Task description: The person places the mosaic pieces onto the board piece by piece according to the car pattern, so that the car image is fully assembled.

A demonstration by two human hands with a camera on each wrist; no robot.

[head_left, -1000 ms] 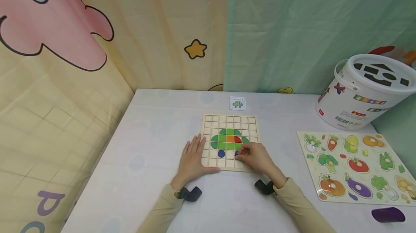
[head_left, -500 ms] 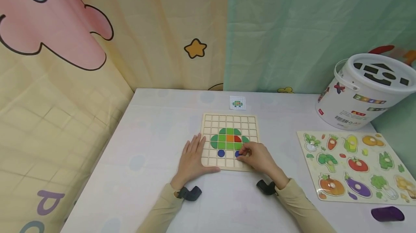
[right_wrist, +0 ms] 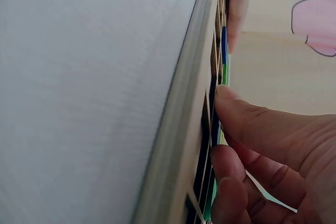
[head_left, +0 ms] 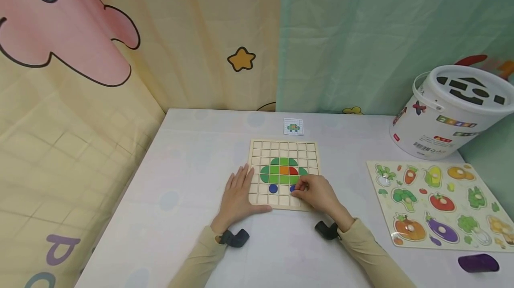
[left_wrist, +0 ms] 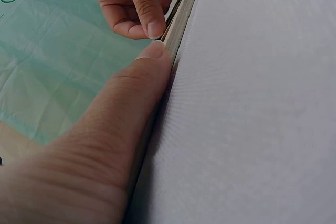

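Observation:
A wooden grid board (head_left: 309,148) lies on the table with coloured tiles forming a car-like shape. Green tiles (head_left: 274,171) surround an orange tile (head_left: 284,170) and a red tile (head_left: 294,171). Below them sits a blue disc (head_left: 273,189). My right hand (head_left: 317,193) pinches a second blue disc (head_left: 292,189) at its square in the same row, partly covering it. Along the board's left and front edges rests my left hand (head_left: 236,196), fingers straight and thumb spread. In the left wrist view that thumb (left_wrist: 126,90) presses against the board's side.
Behind the board lies a small picture card (head_left: 293,127) printed with a similar car pattern. To the right are a vegetable puzzle board (head_left: 421,181), a white lidded bucket (head_left: 445,127) and a dark purple piece (head_left: 478,263). Curtains hang behind the table.
My right hand shifted slightly right, showing more of the blue disc, then came back left over its square. The left hand stays in place.

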